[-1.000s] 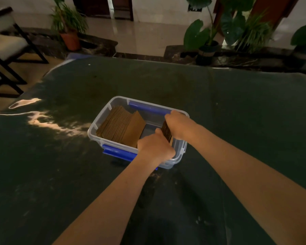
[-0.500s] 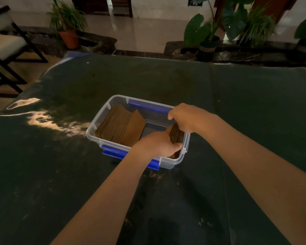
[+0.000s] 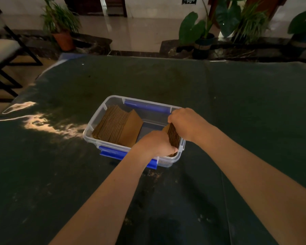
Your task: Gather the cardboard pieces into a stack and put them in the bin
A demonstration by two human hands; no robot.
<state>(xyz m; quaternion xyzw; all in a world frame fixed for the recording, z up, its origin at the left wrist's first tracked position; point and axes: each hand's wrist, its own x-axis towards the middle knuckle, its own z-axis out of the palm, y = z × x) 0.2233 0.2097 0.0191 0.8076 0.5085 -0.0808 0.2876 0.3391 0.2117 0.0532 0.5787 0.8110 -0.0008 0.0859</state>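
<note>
A clear plastic bin [image 3: 95, 121] with blue clips stands in the middle of the dark green table. Inside its left half, a row of brown cardboard pieces [image 3: 117, 127] leans against the left wall. At the bin's right end a smaller stack of cardboard pieces [image 3: 174, 137] stands on edge, down inside the bin. My left hand [image 3: 155, 143] grips the stack from the near side. My right hand [image 3: 187, 123] grips it from the far side and top. Both hands hide most of that stack.
The dark table [image 3: 237, 112] stretches wide on every side of the bin. A folding chair [image 3: 5, 48] stands off the table's left. Potted plants [image 3: 62, 23] line the floor beyond the far edge.
Both hands have lowered the held stack from above the bin's right rim down into the bin's right end. The leaning pieces on the left have not moved.
</note>
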